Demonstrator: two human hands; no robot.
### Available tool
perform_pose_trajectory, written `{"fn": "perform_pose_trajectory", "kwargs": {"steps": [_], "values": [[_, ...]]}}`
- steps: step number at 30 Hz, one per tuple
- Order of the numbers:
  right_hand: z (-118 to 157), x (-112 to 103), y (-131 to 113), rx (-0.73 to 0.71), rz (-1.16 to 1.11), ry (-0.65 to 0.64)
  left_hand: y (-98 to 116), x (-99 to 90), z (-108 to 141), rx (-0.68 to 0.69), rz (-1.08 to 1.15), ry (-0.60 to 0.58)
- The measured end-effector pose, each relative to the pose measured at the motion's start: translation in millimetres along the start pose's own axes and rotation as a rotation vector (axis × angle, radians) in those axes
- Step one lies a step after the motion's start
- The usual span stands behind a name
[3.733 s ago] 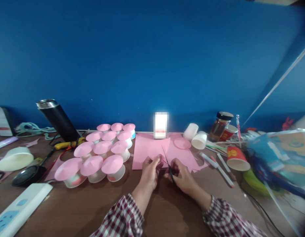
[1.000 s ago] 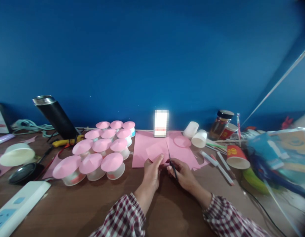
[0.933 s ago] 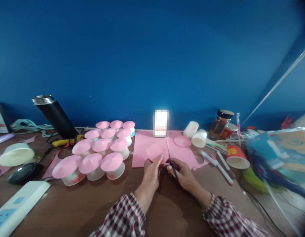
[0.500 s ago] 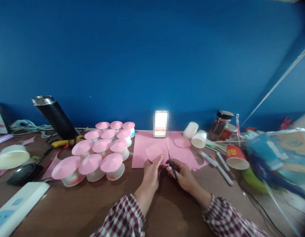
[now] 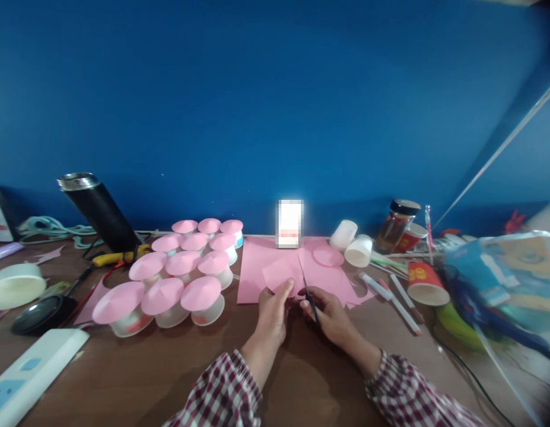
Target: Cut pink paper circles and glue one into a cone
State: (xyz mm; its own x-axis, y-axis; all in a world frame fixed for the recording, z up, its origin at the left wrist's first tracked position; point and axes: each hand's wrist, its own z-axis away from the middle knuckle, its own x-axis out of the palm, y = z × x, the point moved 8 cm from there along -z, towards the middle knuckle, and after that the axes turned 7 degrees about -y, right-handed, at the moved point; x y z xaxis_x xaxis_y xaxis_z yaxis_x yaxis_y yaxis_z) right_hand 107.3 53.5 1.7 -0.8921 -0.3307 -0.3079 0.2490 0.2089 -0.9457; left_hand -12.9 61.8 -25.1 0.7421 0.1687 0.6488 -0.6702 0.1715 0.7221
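And here the left hand's (image 5: pixel 273 314) grip pinches a pink paper piece (image 5: pixel 280 274) over pink sheets (image 5: pixel 252 270), the right hand (image 5: pixel 334 317) grasps scissors (image 5: pixel 311 305), twelve cups wear pink cones (image 5: pixel 201 292), two white cups (image 5: pixel 358 251) uncapped!

One head-worn camera looks forward and down, close above the flat brown tabletop (image 5: pixel 168 370), facing the plain blue wall (image 5: pixel 275 107).

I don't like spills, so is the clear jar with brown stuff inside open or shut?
Shut: a round black lid covers the top of the clear jar. I cannot tell how tight it is.
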Motion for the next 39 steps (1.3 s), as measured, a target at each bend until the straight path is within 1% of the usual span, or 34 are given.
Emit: {"fn": "perform_pose_trajectory", "kwargs": {"steps": [4, 13, 19, 24, 28, 35, 39], "values": [[0, 0, -2, 0.009, 0.006, -0.004, 0, -2.7, 0, -0.007, 0.001, 0.040], [1, 0, -1, 0.022, 0.040, -0.014, -6, -5.9, -4, -0.009, -0.008, 0.030], [0, 0, -2, 0.022, 0.060, -0.016, -4, -4.9, -4, -0.003, -0.004, 0.028], [-1, 0, -1, 0.030, 0.057, -0.024, 1, -2.5, 2, -0.001, -0.011, 0.058], [0, 2, 2, 0.035, 0.018, -0.034, 1, -4.6, 3, -0.016, -0.018, 0.095], [1, 2, 5, 0.055, -0.039, -0.038, 2, -1.5, 4, -0.034, -0.011, 0.069], [0, 2, 2, 0.051, -0.044, -0.040, 2, -0.8, 5, -0.028, -0.017, 0.060]]}}
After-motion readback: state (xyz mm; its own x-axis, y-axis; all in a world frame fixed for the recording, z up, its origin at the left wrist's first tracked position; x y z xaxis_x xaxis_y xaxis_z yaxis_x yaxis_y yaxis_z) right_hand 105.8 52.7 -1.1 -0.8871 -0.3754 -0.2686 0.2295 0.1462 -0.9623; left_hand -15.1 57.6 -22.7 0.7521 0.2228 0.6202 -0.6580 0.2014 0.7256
